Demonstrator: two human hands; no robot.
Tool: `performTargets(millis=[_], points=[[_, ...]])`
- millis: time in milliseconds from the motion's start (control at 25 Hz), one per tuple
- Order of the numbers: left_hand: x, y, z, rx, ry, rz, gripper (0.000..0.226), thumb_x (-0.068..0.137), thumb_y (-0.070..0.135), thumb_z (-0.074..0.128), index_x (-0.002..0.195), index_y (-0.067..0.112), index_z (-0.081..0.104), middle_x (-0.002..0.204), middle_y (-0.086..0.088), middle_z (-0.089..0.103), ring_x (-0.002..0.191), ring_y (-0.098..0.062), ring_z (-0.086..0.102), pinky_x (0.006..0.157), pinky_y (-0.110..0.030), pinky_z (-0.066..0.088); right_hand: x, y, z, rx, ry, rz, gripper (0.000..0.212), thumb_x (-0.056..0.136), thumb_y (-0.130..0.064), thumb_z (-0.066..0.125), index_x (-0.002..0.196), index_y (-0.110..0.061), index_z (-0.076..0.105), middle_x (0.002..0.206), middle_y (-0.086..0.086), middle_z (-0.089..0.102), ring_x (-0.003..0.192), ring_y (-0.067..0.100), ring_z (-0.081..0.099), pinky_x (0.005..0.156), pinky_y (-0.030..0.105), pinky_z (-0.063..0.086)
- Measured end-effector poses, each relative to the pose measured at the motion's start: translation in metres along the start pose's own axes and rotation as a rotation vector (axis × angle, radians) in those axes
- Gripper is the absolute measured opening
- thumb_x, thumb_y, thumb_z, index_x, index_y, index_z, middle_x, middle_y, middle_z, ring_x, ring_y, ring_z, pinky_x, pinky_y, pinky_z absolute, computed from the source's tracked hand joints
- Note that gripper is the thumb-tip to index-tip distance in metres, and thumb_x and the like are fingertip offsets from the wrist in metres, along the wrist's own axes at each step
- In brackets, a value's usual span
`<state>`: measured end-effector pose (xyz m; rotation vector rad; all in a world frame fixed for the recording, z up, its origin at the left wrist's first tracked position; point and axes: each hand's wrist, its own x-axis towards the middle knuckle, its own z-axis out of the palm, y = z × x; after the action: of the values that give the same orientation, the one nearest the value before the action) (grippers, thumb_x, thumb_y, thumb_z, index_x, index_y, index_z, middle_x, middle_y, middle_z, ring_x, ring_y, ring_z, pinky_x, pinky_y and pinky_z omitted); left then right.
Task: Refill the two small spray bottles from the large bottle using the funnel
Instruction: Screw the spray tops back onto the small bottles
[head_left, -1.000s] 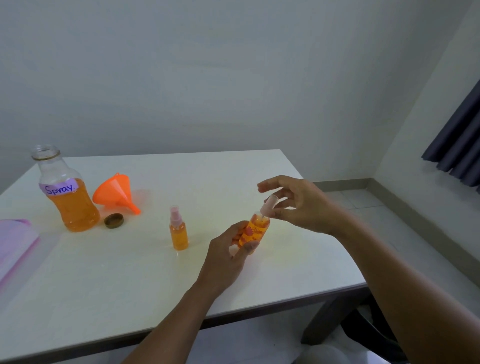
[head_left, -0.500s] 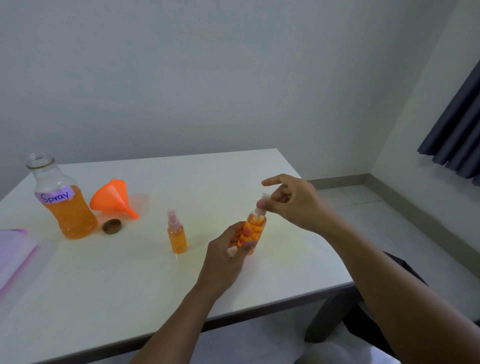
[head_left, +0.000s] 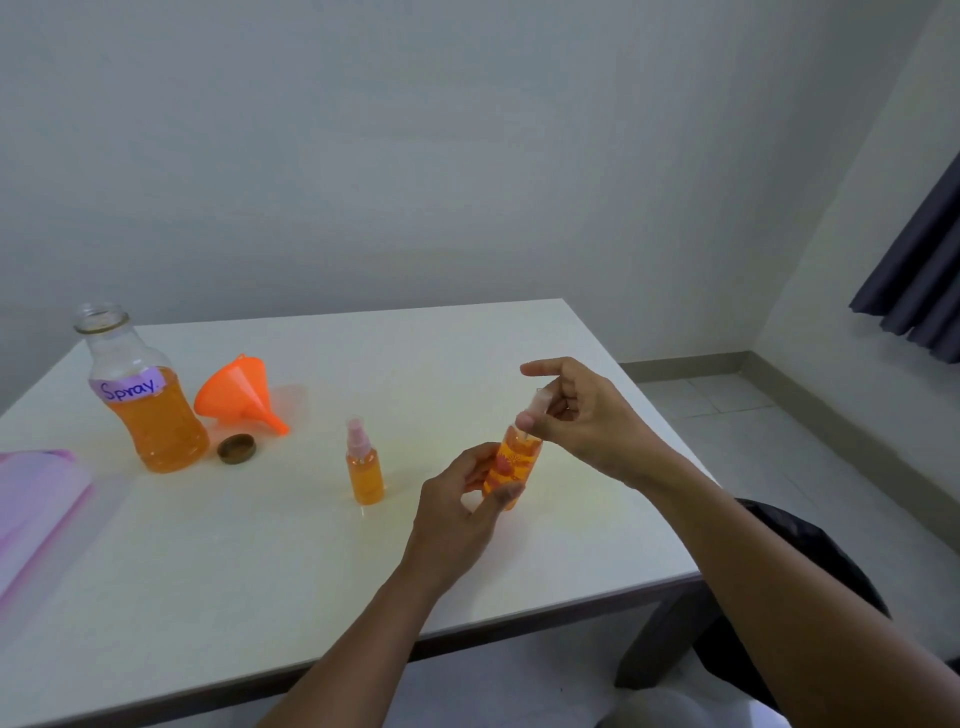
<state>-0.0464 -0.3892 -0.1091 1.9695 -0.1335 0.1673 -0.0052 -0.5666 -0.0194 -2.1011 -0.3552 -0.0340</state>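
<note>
The left hand (head_left: 457, 514) is closed around the lower body of a small spray bottle (head_left: 511, 470), thumb on the near side and fingers wrapped behind it, holding it clear of the bench (head_left: 311, 561) over the near right part of the top. The bottle's long axis runs nearly upright, its top leaning a little to the right and away, straight toward the right hand (head_left: 582, 421). That hand is pinched on the pale spray head (head_left: 532, 410) at the bottle's neck, thumb and bent fingers closed on it, forefinger stretched out free above. So the two hands meet on one axis: left below on the body, right above on the head. By my judgement the coming move is a turn or push of the head along that axis, and it depends on the left hand keeping the body fixed.

Whether the head is fully seated or only resting on the neck cannot be told; the right fingers cover the joint. The bottle looks full of orange liquid, though the left fingers hide its base.

To the left, near the left hand, the second small spray bottle (head_left: 365, 467) stands upright and capped, also orange. Well apart, at the far left, the orange funnel (head_left: 236, 389) lies on its side, spout toward the hands, with a brown cap (head_left: 237, 448) just beside it and the uncapped large bottle (head_left: 143, 400), labelled "Spray", roughly half full. A pink object (head_left: 36, 499) is cut off by the left edge; what it is I cannot say.
</note>
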Motion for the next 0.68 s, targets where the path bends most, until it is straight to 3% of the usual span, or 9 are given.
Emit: performTargets(millis=[80, 160, 360, 520, 680], points=[[0.001, 0.001, -0.002, -0.012, -0.004, -0.011, 0.04, 0.087, 0.045, 0.067, 0.123, 0.041, 0.052, 0.108, 0.031, 0.057, 0.093, 0.016, 0.056, 0.068, 0.005, 0.039, -0.003, -0.002, -0.005, 0.153, -0.116, 0.001, 0.072, 0.078, -0.038, 0.077, 0.143, -0.025, 0.049, 0.123, -0.006, 0.069, 0.116, 0.012, 0.066, 0.099, 0.037, 0.057], [0.003, 0.0, -0.002, -0.028, -0.006, -0.019, 0.043, 0.086, 0.046, 0.067, 0.126, 0.038, 0.053, 0.11, 0.028, 0.057, 0.093, 0.015, 0.056, 0.067, 0.005, 0.04, -0.006, -0.003, -0.007, 0.288, -0.152, -0.004, 0.068, 0.083, -0.025, 0.073, 0.145, -0.016, 0.048, 0.131, -0.002, 0.068, 0.121, 0.016, 0.066, 0.1, 0.035, 0.055], [0.003, 0.0, -0.002, -0.052, -0.028, -0.026, 0.045, 0.086, 0.045, 0.066, 0.129, 0.035, 0.056, 0.118, 0.021, 0.062, 0.097, 0.007, 0.06, 0.072, 0.002, 0.042, -0.001, -0.001, 0.0, 0.177, -0.012, 0.025, 0.054, 0.088, -0.016, 0.077, 0.137, -0.019, 0.055, 0.107, -0.001, 0.078, 0.104, 0.017, 0.073, 0.097, 0.045, 0.058], [0.004, 0.002, -0.003, -0.056, -0.05, -0.04, 0.06, 0.081, 0.055, 0.062, 0.135, 0.029, 0.056, 0.119, 0.021, 0.062, 0.096, 0.009, 0.059, 0.068, 0.004, 0.041, -0.001, -0.004, -0.001, 0.208, -0.101, 0.035, 0.055, 0.092, -0.015, 0.071, 0.143, -0.019, 0.049, 0.116, -0.004, 0.076, 0.111, 0.014, 0.071, 0.096, 0.032, 0.057], [0.003, 0.002, -0.001, -0.072, -0.112, -0.068, 0.057, 0.086, 0.048, 0.065, 0.138, 0.028, 0.056, 0.127, 0.015, 0.065, 0.102, 0.0, 0.061, 0.087, -0.008, 0.048, 0.0, -0.004, 0.006, 0.206, 0.017, 0.08, 0.053, 0.09, -0.014, 0.072, 0.136, -0.018, 0.046, 0.101, -0.003, 0.08, 0.1, 0.013, 0.075, 0.097, 0.036, 0.056]])
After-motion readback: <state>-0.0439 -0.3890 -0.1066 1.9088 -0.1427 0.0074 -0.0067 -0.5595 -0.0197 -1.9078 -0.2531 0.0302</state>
